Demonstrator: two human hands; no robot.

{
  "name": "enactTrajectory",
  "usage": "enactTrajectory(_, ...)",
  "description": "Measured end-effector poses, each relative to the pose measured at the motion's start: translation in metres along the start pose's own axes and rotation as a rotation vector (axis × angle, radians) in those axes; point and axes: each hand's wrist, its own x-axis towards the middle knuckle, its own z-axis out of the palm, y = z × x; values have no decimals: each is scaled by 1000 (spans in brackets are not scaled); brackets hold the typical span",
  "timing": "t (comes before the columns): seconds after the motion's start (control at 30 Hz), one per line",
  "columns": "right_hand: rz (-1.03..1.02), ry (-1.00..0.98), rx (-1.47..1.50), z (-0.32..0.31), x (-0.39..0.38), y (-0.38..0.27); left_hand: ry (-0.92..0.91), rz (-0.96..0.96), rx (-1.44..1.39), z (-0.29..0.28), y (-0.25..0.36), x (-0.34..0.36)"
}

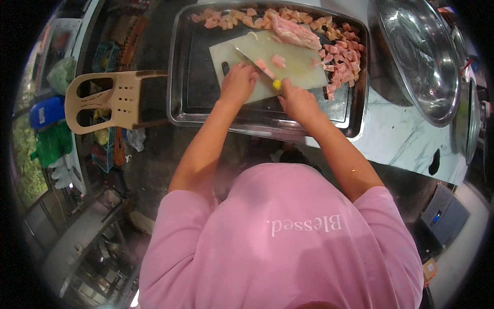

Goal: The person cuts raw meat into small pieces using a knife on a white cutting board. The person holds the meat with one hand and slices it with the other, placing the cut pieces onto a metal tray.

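My right hand (300,104) is closed round the yellow handle of a knife (248,58), its blade slanting to the far left across a pale cutting board (304,74). My left hand (239,84) lies at the board's left part, fingers bunched close to the blade; whatever is under them is hidden. A strip of raw pink meat (264,68) lies along the blade, and another piece (278,61) sits just right of it. On the board's far edge rests a large slab of meat (296,33). Cut chunks (342,59) lie along the right side, with more chunks (226,19) along the far side.
The board lies in a dark metal tray (174,77) on a white marbled table (396,139). A big steel basin (424,56) stands at the right. Left of the tray is a tan plastic chair (123,100). Crates (105,56) stand further left.
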Motion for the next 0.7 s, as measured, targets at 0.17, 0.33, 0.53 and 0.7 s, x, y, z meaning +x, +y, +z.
enactTrajectory(0.17,94,164,-22,-25,-7,35,95,-18,-16,-3,-13,-11)
enactTrajectory(0.33,1,125,55,-33,-37,17,98,-24,-88,7,-3,11)
enactTrajectory(0.53,15,-43,2,-17,-54,9,-5,-8,-4,8,-1,25)
enactTrajectory(0.7,-19,-15,63,2,-19,13,49,35,-98,11,2,22)
